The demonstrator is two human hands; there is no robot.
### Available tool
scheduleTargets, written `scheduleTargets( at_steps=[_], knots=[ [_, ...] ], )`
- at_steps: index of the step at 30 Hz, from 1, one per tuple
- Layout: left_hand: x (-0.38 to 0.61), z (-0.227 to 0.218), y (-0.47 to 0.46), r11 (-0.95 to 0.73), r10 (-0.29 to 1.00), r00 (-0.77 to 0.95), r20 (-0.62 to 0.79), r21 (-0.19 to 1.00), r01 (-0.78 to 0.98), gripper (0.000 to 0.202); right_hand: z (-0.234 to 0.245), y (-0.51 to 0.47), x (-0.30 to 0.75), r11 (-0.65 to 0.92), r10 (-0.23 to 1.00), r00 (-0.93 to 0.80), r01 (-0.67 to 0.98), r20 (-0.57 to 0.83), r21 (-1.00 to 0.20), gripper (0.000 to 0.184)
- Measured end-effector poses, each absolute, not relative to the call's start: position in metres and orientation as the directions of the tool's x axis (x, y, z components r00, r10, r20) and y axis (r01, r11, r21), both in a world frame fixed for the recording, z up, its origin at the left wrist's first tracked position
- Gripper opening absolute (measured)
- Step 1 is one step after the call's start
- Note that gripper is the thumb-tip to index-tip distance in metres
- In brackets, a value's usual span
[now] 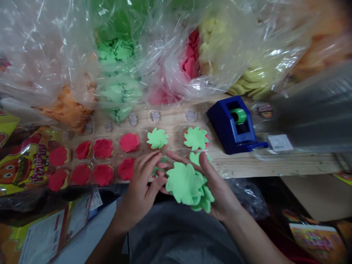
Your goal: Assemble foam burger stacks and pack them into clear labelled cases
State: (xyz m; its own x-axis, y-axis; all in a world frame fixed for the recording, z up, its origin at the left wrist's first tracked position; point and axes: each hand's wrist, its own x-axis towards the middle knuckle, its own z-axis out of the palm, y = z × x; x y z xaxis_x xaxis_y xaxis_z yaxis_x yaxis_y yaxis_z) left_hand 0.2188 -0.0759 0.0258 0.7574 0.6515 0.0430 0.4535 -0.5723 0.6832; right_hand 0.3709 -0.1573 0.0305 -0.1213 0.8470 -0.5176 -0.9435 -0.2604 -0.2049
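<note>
My right hand [220,190] holds a small stack of light green leaf-shaped soft pieces [188,185] in its palm, thumb laid over them. My left hand [141,187] reaches in from the left, its fingertips pinching at the edge of the green stack. Just beyond both hands lies a clear plastic tray [176,121] with two rows of pockets. Several pockets hold red round pieces [103,148]. Two pockets in the far row carry a green piece [157,138] on top of red, the second one [195,138] to the right.
A blue tape dispenser [233,126] with a green roll stands right of the tray on the wooden table [275,165]. Clear bags of green [117,73], red [189,60], yellow [247,79] and orange [67,106] pieces lie behind. Printed yellow packaging [24,161] sits at left.
</note>
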Motion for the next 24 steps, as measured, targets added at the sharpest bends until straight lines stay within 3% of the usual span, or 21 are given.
scheduleTargets(
  at_steps=[2,5,8,10,12,15,17,19,24],
  knots=[
    [0.222,0.036,-0.079,-0.542,0.665,0.745,0.039,0.712,0.446,0.043,0.029,-0.153,0.363,-0.286,0.846,-0.136,-0.932,-0.515,-0.223,0.052],
    [0.223,0.043,-0.078,-0.482,0.71,0.704,0.009,0.734,0.478,0.019,0.025,-0.148,0.353,-0.333,0.844,-0.191,-0.919,-0.501,-0.211,0.048],
    [0.216,0.04,-0.063,-0.302,0.845,0.533,-0.041,0.786,0.539,0.008,0.02,-0.143,0.352,-0.401,0.802,-0.27,-0.905,-0.533,-0.145,0.04],
    [0.209,0.034,-0.045,-0.212,0.942,0.335,0.008,0.789,0.577,0.008,0.017,-0.14,0.355,-0.408,0.782,-0.274,-0.904,-0.56,-0.127,0.039],
    [0.203,0.026,-0.025,-0.264,0.962,0.229,0.151,0.741,0.618,0.01,0.015,-0.138,0.357,-0.397,0.774,-0.255,-0.909,-0.579,-0.13,0.04],
    [0.197,0.011,0.0,-0.486,0.872,0.41,0.266,0.558,0.672,0.008,0.014,-0.135,0.359,-0.384,0.772,-0.233,-0.912,-0.591,-0.142,0.037],
    [0.195,0.004,0.007,-0.598,0.796,0.566,0.216,0.429,0.677,0.007,0.016,-0.132,0.358,-0.375,0.776,-0.224,-0.915,-0.589,-0.146,0.036],
    [0.193,0.003,0.004,-0.646,0.755,0.628,0.188,0.379,0.663,0.009,0.019,-0.128,0.356,-0.352,0.786,-0.212,-0.926,-0.581,-0.137,0.037],
    [0.194,0.03,-0.027,-0.604,0.743,0.645,0.181,0.596,0.529,0.025,0.026,-0.116,0.351,-0.352,0.798,-0.268,-0.934,-0.539,-0.057,0.056]
  ],
)
